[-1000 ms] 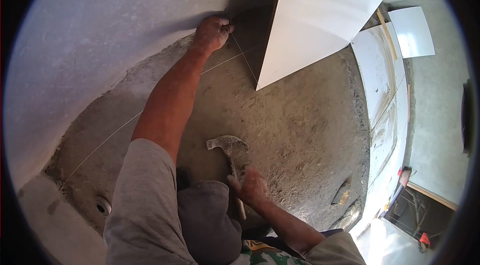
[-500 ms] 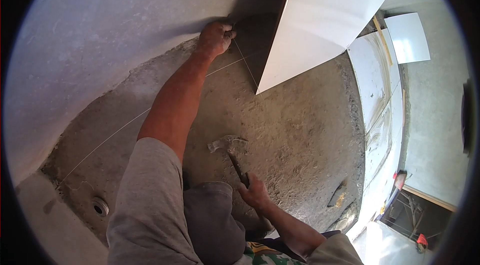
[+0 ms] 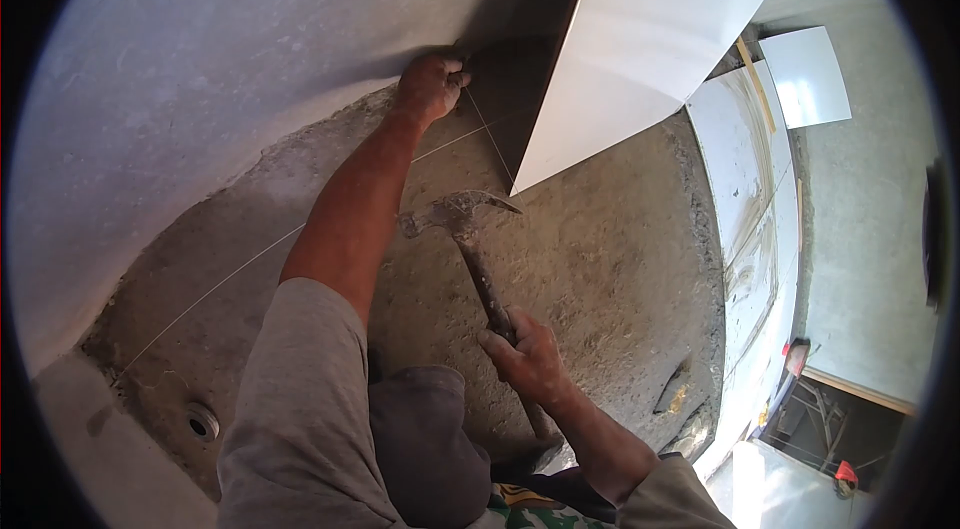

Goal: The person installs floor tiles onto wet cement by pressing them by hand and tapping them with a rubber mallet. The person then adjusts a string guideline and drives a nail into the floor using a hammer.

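Note:
My right hand (image 3: 530, 354) grips the dark handle of a claw hammer (image 3: 482, 279), whose dusty head is raised over the floor below my left forearm. At the foot of the wall, my left hand (image 3: 432, 87) is closed, thumb and fingers pinched together. What the fingers pinch is too small to make out. A thin white string (image 3: 480, 114) runs from them toward the lower corner of a large white tile (image 3: 640, 49), which stands tilted to the right of that hand. Another string (image 3: 215, 284) crosses the floor beneath my left forearm.
Rough concrete floor (image 3: 600, 269) spreads below me, bordered by a plastered wall (image 3: 250, 29). A round pipe opening (image 3: 201, 421) sits at lower left. White tiles (image 3: 745, 159) smeared with mortar lie along the right, with another white panel (image 3: 808, 77) beyond.
My right hand has lifted the hammer, bringing its head up and closer to my left forearm. My left hand stays at the wall base; the view has shifted slightly.

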Motion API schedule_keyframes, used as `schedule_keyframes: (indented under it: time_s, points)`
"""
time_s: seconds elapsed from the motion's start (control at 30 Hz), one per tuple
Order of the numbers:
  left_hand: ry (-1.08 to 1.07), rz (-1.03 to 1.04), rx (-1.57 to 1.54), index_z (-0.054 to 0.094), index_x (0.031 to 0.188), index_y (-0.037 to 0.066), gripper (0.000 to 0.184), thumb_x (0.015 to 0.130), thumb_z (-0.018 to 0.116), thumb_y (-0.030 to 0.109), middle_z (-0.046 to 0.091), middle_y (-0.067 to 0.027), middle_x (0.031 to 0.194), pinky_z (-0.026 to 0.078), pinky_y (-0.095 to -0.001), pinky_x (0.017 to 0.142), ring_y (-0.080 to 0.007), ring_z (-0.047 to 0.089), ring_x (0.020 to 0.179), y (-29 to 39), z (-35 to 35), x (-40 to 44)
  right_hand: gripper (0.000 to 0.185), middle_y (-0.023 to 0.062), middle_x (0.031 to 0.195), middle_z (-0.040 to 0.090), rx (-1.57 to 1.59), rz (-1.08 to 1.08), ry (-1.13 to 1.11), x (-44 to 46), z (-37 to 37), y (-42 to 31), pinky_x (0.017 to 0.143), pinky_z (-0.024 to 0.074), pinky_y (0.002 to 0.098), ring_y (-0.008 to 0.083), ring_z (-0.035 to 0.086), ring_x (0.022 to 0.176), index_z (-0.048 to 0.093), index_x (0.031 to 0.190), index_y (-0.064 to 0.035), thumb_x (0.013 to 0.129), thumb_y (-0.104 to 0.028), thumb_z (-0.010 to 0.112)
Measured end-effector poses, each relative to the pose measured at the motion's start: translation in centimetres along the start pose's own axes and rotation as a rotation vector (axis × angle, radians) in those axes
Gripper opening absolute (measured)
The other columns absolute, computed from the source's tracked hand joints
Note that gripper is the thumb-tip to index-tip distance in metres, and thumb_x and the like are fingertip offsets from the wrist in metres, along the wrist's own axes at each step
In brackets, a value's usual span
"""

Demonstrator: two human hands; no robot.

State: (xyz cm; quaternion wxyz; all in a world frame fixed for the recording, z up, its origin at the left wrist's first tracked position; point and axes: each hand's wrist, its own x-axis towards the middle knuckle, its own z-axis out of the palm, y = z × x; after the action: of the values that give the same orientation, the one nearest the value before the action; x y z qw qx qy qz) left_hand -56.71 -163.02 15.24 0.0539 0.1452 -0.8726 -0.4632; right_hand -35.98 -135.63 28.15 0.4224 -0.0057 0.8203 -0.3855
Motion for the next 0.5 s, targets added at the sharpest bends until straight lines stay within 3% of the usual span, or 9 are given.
schedule_keyframes:
  time_s: [0.13, 0.27, 0.33, 0.37, 0.43, 0.5]
  points:
    - [0.0, -0.029, -0.105, 0.067, 0.105, 0.003, 0.021, 0.087, 0.059, 0.011, 0.069, -0.014, 0.101, 0.051, -0.033, 0.083, -0.0241, 0.067, 0.096, -0.9, 1.0, 0.6, 0.026, 0.0165, 0.068, 0.056, -0.334, -0.245, 0.321, -0.6, -0.7, -2.2, 0.057, 0.047, 0.0379, 0.0281, 0.061, 0.061, 0.052, 0.093, -0.002, 0.087, -0.024, 0.062]
    - [-0.054, -0.045, 0.007, 0.068, 0.104, 0.004, 0.02, 0.087, 0.059, 0.01, 0.069, -0.0131, 0.101, 0.051, -0.0333, 0.082, -0.0246, 0.067, 0.095, -2.1, 1.7, 1.4, 0.028, 0.0185, 0.069, 0.055, -0.105, -0.386, 0.337, 1.3, -2.2, -6.8, 0.058, 0.046, 0.0422, 0.0333, 0.06, 0.063, 0.048, 0.098, -0.0016, 0.088, -0.024, 0.061]
    - [0.042, -0.014, -0.454, 0.069, 0.102, 0.007, 0.019, 0.086, 0.06, 0.013, 0.068, -0.0134, 0.099, 0.05, -0.0348, 0.082, -0.0274, 0.066, 0.092, -4.8, 3.7, 2.5, 0.032, 0.0194, 0.07, 0.057, -0.191, -0.428, 0.296, 3.2, -2.5, -8.2, 0.058, 0.0453, 0.0448, 0.0337, 0.061, 0.064, 0.046, 0.1, -0.0014, 0.091, -0.03, 0.057]
    - [0.045, -0.01, -0.454, 0.069, 0.102, 0.007, 0.019, 0.086, 0.06, 0.013, 0.068, -0.0134, 0.099, 0.05, -0.0348, 0.082, -0.0274, 0.066, 0.092, -4.6, 3.6, 2.5, 0.032, 0.0194, 0.07, 0.057, -0.192, -0.432, 0.298, 4.3, -2.5, -8.8, 0.058, 0.0453, 0.0448, 0.0337, 0.061, 0.064, 0.046, 0.1, -0.0014, 0.091, -0.03, 0.057]
    - [0.052, 0.063, 0.173, 0.07, 0.099, 0.01, 0.018, 0.085, 0.062, 0.017, 0.068, -0.0142, 0.097, 0.05, -0.036, 0.082, -0.0307, 0.065, 0.09, 0.6, -0.2, -0.3, 0.034, 0.021, 0.071, 0.057, -0.077, -0.318, 0.322, 6.5, -2.1, -9.8, 0.058, 0.0442, 0.0463, 0.0364, 0.061, 0.064, 0.046, 0.096, -0.0012, 0.095, -0.035, 0.05]
    - [0.044, 0.063, 0.154, 0.07, 0.098, 0.01, 0.018, 0.085, 0.063, 0.019, 0.068, -0.0145, 0.096, 0.05, -0.0367, 0.081, -0.0316, 0.065, 0.09, -1.1, 0.6, 0.5, 0.035, 0.0229, 0.071, 0.057, -0.077, -0.339, 0.368, 8.1, -1.9, -11.0, 0.06, 0.0439, 0.0476, 0.0403, 0.059, 0.065, 0.045, 0.094, -0.0007, 0.096, -0.036, 0.047]
